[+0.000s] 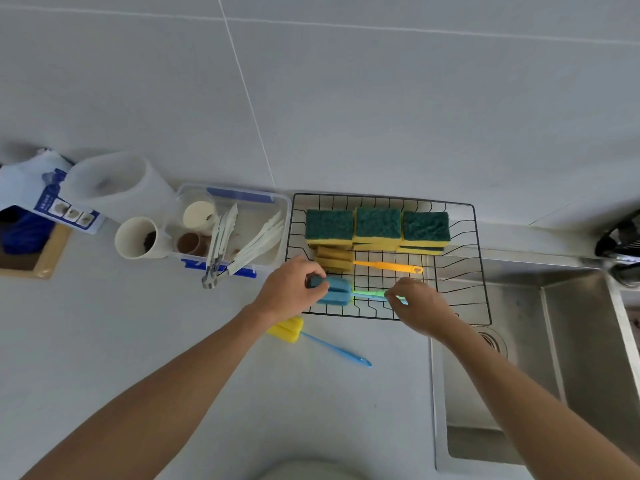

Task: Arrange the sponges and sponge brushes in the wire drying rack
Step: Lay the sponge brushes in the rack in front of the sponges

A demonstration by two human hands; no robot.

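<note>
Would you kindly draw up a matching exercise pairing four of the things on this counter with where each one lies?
Things:
1. blue sponge brush
2. yellow sponge brush
3. green-topped sponges
4. white tongs

Places:
A. in the clear plastic box
B. on the counter, outside the rack
C. along the back of the wire rack
D. held by the left hand and right hand at the rack's front

Pairs: 1-D, 2-B, 3-C, 4-A

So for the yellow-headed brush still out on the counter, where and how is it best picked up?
By the thin blue handle, pinched from above near its middle. The yellow brush lies flat on the counter in front of the rack, handle pointing right and free on both sides. Its foam head sits close under the left forearm, so the right hand probably reaches it more easily.
</note>
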